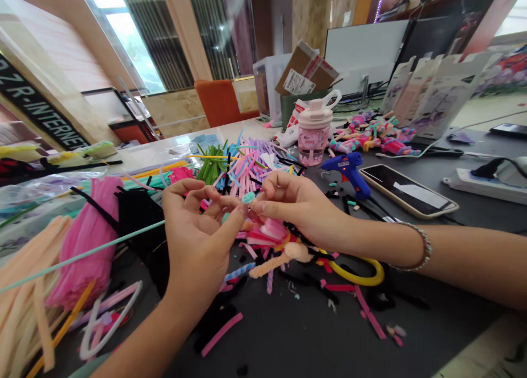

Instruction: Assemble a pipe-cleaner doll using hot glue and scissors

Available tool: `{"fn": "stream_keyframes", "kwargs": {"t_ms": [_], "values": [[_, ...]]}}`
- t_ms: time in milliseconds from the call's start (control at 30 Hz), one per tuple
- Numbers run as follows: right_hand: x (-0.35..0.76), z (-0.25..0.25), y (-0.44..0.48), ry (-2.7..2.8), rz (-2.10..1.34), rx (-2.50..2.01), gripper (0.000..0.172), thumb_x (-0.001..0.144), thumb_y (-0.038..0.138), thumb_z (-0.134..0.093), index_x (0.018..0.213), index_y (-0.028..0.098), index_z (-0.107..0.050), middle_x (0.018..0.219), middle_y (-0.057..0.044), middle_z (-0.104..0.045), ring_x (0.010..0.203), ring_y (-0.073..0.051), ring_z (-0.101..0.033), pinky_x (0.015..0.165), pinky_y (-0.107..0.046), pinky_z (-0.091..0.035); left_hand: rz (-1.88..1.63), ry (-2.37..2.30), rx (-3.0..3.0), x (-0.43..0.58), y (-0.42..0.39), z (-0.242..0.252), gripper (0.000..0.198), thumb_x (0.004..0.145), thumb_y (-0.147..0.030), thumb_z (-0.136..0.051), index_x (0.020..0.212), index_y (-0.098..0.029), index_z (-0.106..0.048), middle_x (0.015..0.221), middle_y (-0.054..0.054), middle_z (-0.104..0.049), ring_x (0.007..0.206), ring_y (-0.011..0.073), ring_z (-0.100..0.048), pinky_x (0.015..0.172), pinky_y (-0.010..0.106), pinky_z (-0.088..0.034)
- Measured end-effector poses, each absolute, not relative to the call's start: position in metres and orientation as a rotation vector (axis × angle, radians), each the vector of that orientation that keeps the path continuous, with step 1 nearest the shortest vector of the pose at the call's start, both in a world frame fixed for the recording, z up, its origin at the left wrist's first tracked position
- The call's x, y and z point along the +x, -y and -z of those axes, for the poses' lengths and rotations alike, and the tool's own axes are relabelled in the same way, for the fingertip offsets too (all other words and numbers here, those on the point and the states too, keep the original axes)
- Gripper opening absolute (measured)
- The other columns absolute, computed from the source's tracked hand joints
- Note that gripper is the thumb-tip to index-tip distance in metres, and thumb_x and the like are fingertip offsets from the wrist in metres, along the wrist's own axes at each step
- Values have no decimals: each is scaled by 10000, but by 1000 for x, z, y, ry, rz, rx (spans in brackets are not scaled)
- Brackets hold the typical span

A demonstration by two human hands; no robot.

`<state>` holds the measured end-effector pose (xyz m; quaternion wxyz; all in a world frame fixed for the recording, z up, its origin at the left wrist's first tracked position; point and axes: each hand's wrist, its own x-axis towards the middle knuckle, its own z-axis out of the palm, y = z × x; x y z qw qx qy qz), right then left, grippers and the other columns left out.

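Mint strand (82, 260): a fuzzy stem running in from the left and vanishing behind the left hand (197, 229); any join to the mint coil (248, 198) is hidden.
Black bundle (140, 218): just left of the left hand, which covers part of it.
Yellow ring (377, 276): below the right hand (304, 205), partly hidden under that forearm.
Pink bottle (315, 131): lidded, behind the right hand; its contents are hard to make out.
Green bin (289, 111): farther behind the right hand, with a cardboard box (302, 67) tilted at its top (how deep it sits is unclear).
White cartons (448, 89): far to the right of the right hand, their insides hidden.
Left hand: half curled, palm showing, thumb and forefinger brought together at the coil's near edge.
Right hand: thumb and forefinger pinch the coil, other fingers folded; a bracelet (427, 249) circles the wrist.
Mint coil: small and rolled, between the fingertips of both hands, above a jumble of colourful scraps (269, 232).
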<state>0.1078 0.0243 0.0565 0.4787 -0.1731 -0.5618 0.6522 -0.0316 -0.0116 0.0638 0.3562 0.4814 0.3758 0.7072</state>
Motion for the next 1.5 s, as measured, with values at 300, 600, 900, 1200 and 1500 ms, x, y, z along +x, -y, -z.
{"fn": "stream_keyframes", "kwargs": {"t_ms": [300,600,900,1200,1500], "values": [[109,-55,-31,1347,-1552,-456,293,681,212,-752,685,199,-459,643,66,-581,652,-81,-598,661,-229,-480,-1927,-1081,1150,-41,-2,-63,501,502,-23,-678,871,-223,-406,738,-96,-482,606,32,-553,635,169,-496],[110,-53,-34,1345,-1539,-451,290,704,233,-738,689,198,-450,639,60,-596,628,-79,-581,644,-230,-453,-2012,-1083,999,-46,-9,-71,434,522,3,-644,834,-200,-419,680,-99,-477,596,49,-531,607,195,-453],[109,-53,-36,1346,-1506,-503,232,668,219,-758,709,183,-533,655,55,-609,622,-78,-594,653,-228,-469,-1951,-993,1045,-49,-12,-62,488,495,-43,-760,836,-192,-446,662,-96,-561,642,53,-576,742,230,-493],[110,-52,-37,1348,-1517,-504,172,675,180,-738,726,176,-574,660,50,-627,621,-77,-602,650,-223,-478,-1819,-912,1031,-49,-10,-62,502,489,-115,-833,852,-174,-491,602,-42,-689,625,93,-661,736,228,-525],[110,-51,-37,1331,-1522,-521,192,654,200,-761,731,175,-587,660,52,-624,619,-79,-599,637,-223,-471,-1813,-905,1001,-49,-9,-63,517,477,-117,-847,865,-180,-510,620,-28,-710,644,127,-690,754,263,-545]]}}
